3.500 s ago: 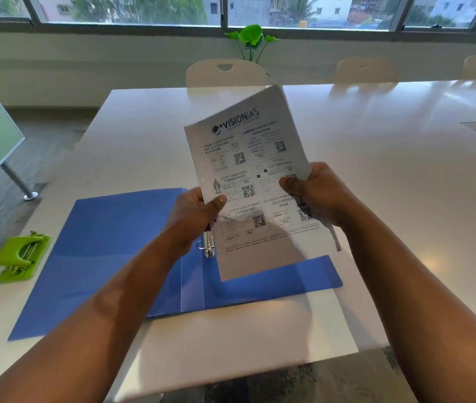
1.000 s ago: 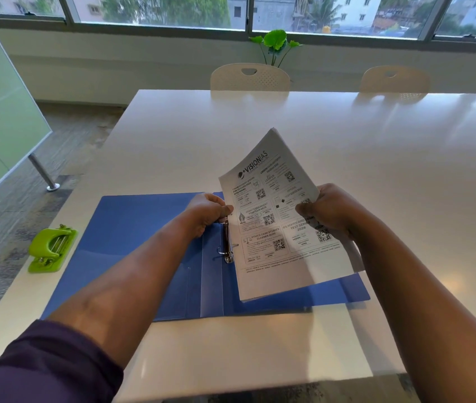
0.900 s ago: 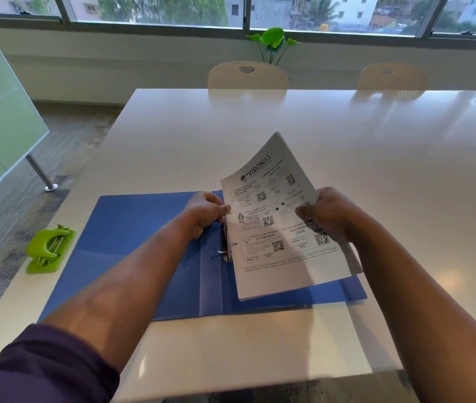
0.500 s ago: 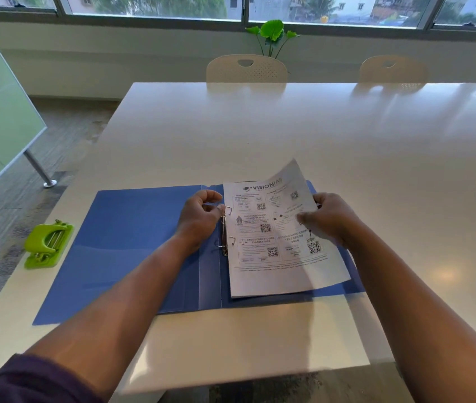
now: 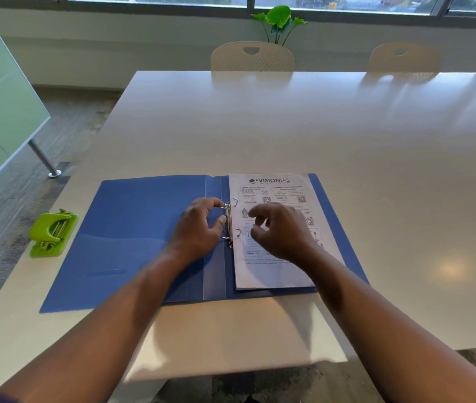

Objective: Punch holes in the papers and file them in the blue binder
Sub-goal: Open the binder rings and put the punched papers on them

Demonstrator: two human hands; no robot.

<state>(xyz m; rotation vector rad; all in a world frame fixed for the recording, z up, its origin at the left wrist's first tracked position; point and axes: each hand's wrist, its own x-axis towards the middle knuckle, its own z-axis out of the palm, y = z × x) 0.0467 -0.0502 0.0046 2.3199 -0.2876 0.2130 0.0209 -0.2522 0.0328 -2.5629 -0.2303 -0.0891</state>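
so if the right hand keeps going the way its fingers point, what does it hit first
Probably the ring mechanism of the blue binder. The right hand hovers over the papers with fingers curled leftward toward the open rings; its height is unclear, so it might brush the papers first.

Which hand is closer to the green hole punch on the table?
The left hand. It is at the binder rings, on the side nearer the green hole punch. The right hand is farther right, over the papers.
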